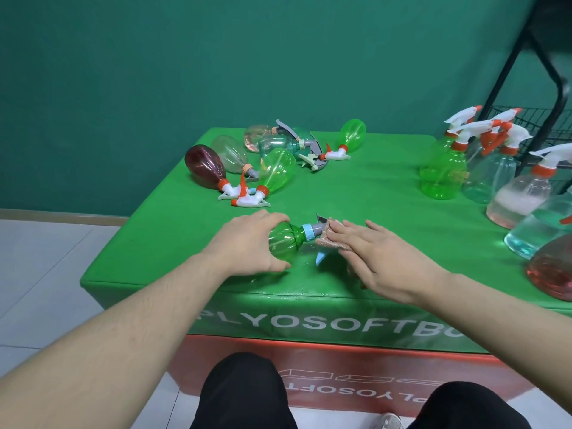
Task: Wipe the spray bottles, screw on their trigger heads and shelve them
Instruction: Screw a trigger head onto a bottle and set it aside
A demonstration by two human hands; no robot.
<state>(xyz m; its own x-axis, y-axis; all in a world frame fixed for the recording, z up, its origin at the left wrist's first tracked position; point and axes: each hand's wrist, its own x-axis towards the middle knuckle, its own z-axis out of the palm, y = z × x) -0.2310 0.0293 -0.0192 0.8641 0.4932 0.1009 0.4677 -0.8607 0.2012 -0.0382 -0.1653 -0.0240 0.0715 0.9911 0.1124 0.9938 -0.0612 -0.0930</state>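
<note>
six bottles lying (276, 170), five upright (443, 176), two hands (251, 241).

Green bottle (283, 244), blue collar (307, 232), pinkish cloth (329, 241), green table (371, 181).

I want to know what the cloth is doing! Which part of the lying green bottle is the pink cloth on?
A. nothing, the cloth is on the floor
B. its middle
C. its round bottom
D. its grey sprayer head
D: the right hand presses the pink cloth on the grey sprayer head of the green bottle, whose body the left hand holds.
</note>
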